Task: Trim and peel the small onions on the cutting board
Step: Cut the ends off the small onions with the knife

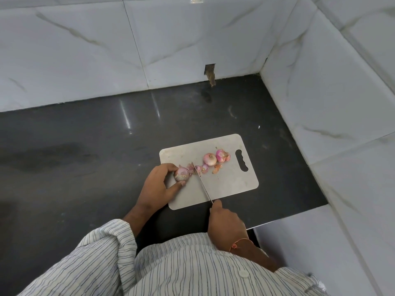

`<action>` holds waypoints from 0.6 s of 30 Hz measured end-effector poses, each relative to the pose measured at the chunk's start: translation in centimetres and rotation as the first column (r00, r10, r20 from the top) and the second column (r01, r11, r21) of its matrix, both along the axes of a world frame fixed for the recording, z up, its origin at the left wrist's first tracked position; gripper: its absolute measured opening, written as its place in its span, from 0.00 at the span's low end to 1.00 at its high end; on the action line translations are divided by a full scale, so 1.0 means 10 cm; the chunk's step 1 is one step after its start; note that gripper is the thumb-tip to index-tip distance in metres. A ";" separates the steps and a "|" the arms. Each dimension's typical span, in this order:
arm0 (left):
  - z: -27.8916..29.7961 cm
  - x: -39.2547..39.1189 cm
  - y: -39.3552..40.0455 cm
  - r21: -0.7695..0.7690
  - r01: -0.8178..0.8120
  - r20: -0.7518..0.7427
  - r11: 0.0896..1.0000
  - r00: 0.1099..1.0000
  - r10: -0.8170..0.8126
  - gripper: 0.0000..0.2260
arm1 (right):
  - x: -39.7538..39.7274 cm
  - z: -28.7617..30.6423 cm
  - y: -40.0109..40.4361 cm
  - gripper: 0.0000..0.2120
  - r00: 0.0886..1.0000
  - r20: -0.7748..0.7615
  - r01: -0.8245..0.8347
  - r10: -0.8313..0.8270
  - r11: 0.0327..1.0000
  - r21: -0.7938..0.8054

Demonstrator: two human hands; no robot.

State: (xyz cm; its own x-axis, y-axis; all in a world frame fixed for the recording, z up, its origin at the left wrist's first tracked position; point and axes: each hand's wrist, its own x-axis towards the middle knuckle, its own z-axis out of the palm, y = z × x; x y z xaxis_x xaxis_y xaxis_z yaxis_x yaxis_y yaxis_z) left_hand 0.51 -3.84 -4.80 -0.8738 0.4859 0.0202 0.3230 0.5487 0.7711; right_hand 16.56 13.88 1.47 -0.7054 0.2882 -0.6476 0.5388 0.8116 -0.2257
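Observation:
A pale cutting board [230,186] lies on the dark counter. My left hand [159,184] pinches a small pink onion [182,173] at the board's left edge. My right hand [224,223] grips a knife [203,186] whose thin blade runs up across the board, its tip resting against the right end of that onion. Cut-off ends and skin scraps [202,168] lie just right of the blade. Two more small onions sit further right, one [209,159] beside the other [222,155], near the board's handle slot.
The dark polished counter [85,146] stretches left and behind the board. White marble-look tiled walls [320,92] close in at the back and right. A small hole in the back wall [210,74] sits above the counter. The counter's front edge ends near my right wrist.

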 end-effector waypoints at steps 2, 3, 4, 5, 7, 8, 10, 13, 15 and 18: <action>0.01 0.00 -0.03 -0.015 0.003 -0.005 1.000 1.000 -0.003 0.19 | 0.00 0.00 0.00 0.07 1.000 -0.004 0.004 -0.004 1.000 0.001; 0.03 -0.01 -0.03 -0.026 0.001 -0.004 1.000 1.000 -0.001 0.19 | 0.00 -0.01 -0.01 0.06 1.000 -0.005 0.003 -0.003 1.000 0.002; 0.06 -0.03 -0.02 -0.045 0.001 -0.001 0.999 1.000 -0.001 0.20 | 0.00 -0.01 -0.01 0.06 1.000 -0.008 0.000 0.000 1.000 0.002; 0.09 -0.05 0.00 -0.074 0.012 0.003 0.997 1.000 -0.012 0.21 | 0.01 0.00 0.00 0.06 1.000 -0.010 -0.002 0.002 1.000 0.003; 0.16 -0.10 0.05 -0.170 0.062 0.001 0.983 0.998 -0.063 0.28 | 0.01 0.00 0.01 0.06 1.000 -0.010 -0.007 0.007 1.000 0.005; 0.19 -0.12 0.08 -0.228 0.086 -0.013 0.970 0.996 -0.091 0.32 | 0.01 0.00 0.01 0.06 1.000 -0.009 -0.008 0.008 1.000 0.007; 0.22 -0.16 0.15 -0.321 0.105 -0.035 0.941 0.992 -0.122 0.32 | 0.01 0.00 0.01 0.06 1.000 -0.012 -0.011 0.011 1.000 0.007; 0.20 -0.19 0.19 -0.305 0.115 -0.014 0.945 0.992 -0.126 0.25 | 0.01 0.01 0.02 0.06 0.999 -0.029 -0.017 0.017 1.000 0.010; 0.18 -0.18 0.17 -0.240 0.123 -0.006 0.963 0.992 -0.128 0.23 | 0.02 -0.01 0.02 0.05 0.999 -0.037 -0.020 0.021 1.000 0.015; 0.16 -0.14 0.13 -0.111 0.038 0.028 0.993 0.999 -0.035 0.21 | 0.03 -0.03 0.03 0.05 0.999 -0.041 -0.016 0.017 1.000 0.024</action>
State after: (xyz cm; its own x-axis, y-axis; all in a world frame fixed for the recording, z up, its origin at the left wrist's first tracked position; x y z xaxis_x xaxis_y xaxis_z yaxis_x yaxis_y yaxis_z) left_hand -0.94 -2.57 -3.18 -0.8548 0.5156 -0.0582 0.3253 0.6199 0.7141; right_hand 16.83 14.18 1.16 -0.7362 0.2912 -0.6108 0.5158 0.8259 -0.2279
